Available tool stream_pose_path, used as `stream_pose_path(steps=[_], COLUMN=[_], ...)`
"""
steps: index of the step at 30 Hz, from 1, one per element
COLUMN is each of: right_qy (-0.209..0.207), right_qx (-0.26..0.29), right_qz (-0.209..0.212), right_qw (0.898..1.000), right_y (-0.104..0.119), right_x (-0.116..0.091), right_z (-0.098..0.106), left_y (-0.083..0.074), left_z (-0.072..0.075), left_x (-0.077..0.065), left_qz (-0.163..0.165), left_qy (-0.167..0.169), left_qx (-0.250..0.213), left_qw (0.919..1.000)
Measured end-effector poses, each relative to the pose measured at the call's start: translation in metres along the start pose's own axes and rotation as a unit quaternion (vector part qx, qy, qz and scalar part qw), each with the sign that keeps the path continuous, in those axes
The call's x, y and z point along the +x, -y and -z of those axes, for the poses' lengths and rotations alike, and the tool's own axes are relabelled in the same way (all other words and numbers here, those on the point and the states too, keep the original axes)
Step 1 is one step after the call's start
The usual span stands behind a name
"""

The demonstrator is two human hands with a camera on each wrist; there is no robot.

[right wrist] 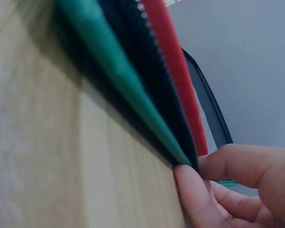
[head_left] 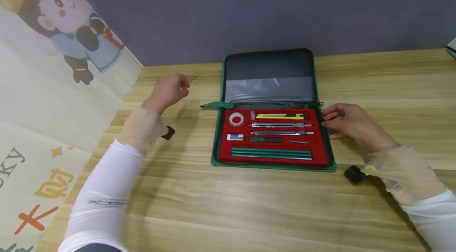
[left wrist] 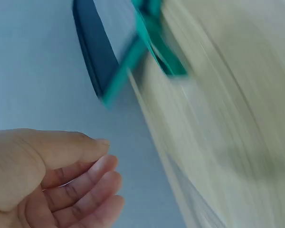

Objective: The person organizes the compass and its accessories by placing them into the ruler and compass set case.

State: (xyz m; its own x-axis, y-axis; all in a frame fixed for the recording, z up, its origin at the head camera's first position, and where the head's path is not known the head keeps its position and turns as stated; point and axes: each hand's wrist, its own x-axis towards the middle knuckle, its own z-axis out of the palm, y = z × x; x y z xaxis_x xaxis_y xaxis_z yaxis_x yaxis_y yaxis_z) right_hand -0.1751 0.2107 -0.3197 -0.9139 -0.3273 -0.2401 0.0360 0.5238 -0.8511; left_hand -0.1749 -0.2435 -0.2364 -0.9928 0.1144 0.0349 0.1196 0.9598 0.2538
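Note:
A green zip case lies unfolded on the table. Its red tray holds a yellow utility knife, two silver compasses, an eraser, a round white disc with a hole and several green pencils. My right hand pinches the case's right edge between thumb and finger, as the right wrist view shows. My left hand hovers left of the case, fingers loosely curled around nothing. Just past it lies a clear marked plastic piece, partly hidden by the hand.
The case's raised lid has a clear pocket and stands near the purple wall. A green strap sticks out leftward from the case. On the left rises a printed panel along the wooden table.

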Motion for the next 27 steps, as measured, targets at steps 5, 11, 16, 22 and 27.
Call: stream_pose_path(steps=[5, 11, 16, 22, 27], right_qy=[-0.001, -0.002, -0.001, 0.0, -0.004], right_qx=[0.005, 0.01, 0.011, 0.009, 0.009], right_qz=[-0.01, -0.007, -0.006, -0.007, -0.007], right_qw=[1.0, 1.0, 1.0, 1.0, 1.0], right_y=[0.0, 0.0, 0.0, -0.001, 0.001], right_x=[0.001, 0.001, 0.0, 0.0, -0.001], right_z=[0.0, -0.001, 0.0, 0.0, -0.001], left_y=[0.047, 0.083, 0.1, 0.106, 0.108], left_z=[0.001, -0.005, -0.009, -0.009, -0.009], left_x=[0.002, 0.003, 0.004, 0.006, 0.009], left_qz=[0.058, 0.097, 0.143, 0.211, 0.244], left_qy=[-0.001, 0.019, 0.035, 0.072, 0.092], left_qx=[0.007, 0.017, -0.009, -0.072, -0.128], left_qw=[0.9983, 0.9949, 0.9891, 0.9722, 0.9569])
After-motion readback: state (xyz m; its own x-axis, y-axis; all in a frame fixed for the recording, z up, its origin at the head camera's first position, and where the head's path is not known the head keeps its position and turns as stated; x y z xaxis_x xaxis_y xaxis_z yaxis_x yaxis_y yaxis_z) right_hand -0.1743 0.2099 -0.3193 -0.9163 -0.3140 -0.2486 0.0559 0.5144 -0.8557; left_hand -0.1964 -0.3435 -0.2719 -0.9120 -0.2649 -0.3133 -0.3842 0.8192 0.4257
